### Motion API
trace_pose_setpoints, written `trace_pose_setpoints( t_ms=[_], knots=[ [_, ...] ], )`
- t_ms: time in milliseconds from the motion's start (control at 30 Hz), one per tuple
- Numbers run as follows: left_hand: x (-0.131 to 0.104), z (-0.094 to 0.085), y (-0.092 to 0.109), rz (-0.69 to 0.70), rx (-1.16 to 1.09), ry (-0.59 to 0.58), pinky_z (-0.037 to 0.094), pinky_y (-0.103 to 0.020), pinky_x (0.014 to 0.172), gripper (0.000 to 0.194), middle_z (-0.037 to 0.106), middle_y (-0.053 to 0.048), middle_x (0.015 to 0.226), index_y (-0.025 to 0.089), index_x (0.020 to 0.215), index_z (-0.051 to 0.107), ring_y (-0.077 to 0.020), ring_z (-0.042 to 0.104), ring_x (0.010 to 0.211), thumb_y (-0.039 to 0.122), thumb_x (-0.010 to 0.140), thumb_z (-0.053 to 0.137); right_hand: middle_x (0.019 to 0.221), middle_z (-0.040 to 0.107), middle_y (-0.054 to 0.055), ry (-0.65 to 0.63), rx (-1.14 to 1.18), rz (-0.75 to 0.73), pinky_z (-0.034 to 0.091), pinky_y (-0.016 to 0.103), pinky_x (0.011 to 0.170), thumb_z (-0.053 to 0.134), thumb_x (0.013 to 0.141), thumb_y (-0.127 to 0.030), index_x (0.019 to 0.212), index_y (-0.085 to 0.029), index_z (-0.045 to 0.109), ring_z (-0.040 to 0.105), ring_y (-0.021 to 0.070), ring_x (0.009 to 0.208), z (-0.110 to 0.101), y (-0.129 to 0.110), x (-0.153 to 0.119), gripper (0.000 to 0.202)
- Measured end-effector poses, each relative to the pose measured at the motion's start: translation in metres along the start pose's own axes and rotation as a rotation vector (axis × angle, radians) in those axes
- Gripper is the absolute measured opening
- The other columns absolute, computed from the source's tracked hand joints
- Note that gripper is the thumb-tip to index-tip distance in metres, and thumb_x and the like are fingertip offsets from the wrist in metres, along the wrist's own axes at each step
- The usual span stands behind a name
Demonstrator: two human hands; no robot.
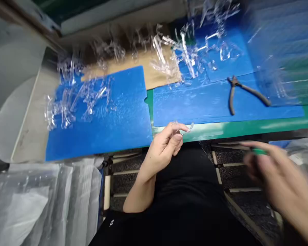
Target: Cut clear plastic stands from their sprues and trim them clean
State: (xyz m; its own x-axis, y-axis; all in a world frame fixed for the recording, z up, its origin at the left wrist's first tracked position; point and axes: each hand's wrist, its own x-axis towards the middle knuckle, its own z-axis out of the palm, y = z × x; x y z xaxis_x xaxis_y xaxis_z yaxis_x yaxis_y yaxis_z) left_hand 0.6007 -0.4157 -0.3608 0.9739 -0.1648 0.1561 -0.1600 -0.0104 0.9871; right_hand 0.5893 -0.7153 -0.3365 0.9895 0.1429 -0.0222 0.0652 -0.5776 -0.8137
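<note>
My left hand [166, 147] is closed in a pinch near the table's front edge. A small clear plastic piece [191, 126] pokes out past its fingertips. Off to the right, blurred by motion, my right hand [274, 171] is curled around a dark object with a green end [259, 151]; its kind cannot be made out. Cutting pliers [235, 82] with dark handles lie spread on the right blue sheet [190, 106], apart from both hands.
Several clear plastic parts lie on the left blue sheet [123, 126], and a clear heap [187, 58] spreads across brown cardboard [149, 78] at the back. Green tabletop [210, 131] shows along the front edge. Plastic-lined containers [41, 201] stand below left.
</note>
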Motion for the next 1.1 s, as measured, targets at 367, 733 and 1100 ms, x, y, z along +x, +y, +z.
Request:
trace_pose_setpoints(
  t_ms=[367, 733, 1100],
  knots=[
    [-0.068, -0.026, 0.026, 0.233, 0.501, 0.242, 0.046, -0.042, 0.085, 0.019, 0.071, -0.008, 0.097, 0.019, 0.119, 0.066, -0.0221, 0.063, 0.088, 0.019, 0.113, 0.048, 0.099, 0.067, 0.004, -0.311, -0.111, -0.605, 0.047, 0.031, 0.068, 0.053, 0.116, -0.019, 0.137, -0.021, 0.063, 0.065, 0.0169, 0.078, 0.061, -0.065, 0.046, 0.023],
    [-0.061, -0.024, 0.019, 0.249, 0.63, 0.203, 0.042, -0.043, 0.084, 0.017, 0.07, -0.007, 0.095, 0.019, 0.116, 0.063, -0.0226, 0.062, 0.084, 0.024, 0.114, 0.046, 0.096, 0.07, 0.005, -0.355, -0.232, -0.656, 0.049, 0.031, 0.062, 0.055, 0.117, -0.024, 0.139, -0.021, 0.064, 0.067, 0.0165, 0.071, 0.059, -0.07, 0.036, 0.024],
    [-0.062, -0.021, 0.026, 0.271, 0.665, 0.184, 0.039, -0.043, 0.084, 0.014, 0.069, -0.006, 0.09, 0.017, 0.113, 0.063, -0.021, 0.061, 0.081, 0.018, 0.111, 0.049, 0.092, 0.068, 0.004, -0.261, -0.251, -0.552, 0.047, 0.03, 0.062, 0.053, 0.118, -0.026, 0.133, -0.021, 0.068, 0.065, 0.0162, 0.069, 0.064, -0.063, 0.041, 0.022]
  ],
)
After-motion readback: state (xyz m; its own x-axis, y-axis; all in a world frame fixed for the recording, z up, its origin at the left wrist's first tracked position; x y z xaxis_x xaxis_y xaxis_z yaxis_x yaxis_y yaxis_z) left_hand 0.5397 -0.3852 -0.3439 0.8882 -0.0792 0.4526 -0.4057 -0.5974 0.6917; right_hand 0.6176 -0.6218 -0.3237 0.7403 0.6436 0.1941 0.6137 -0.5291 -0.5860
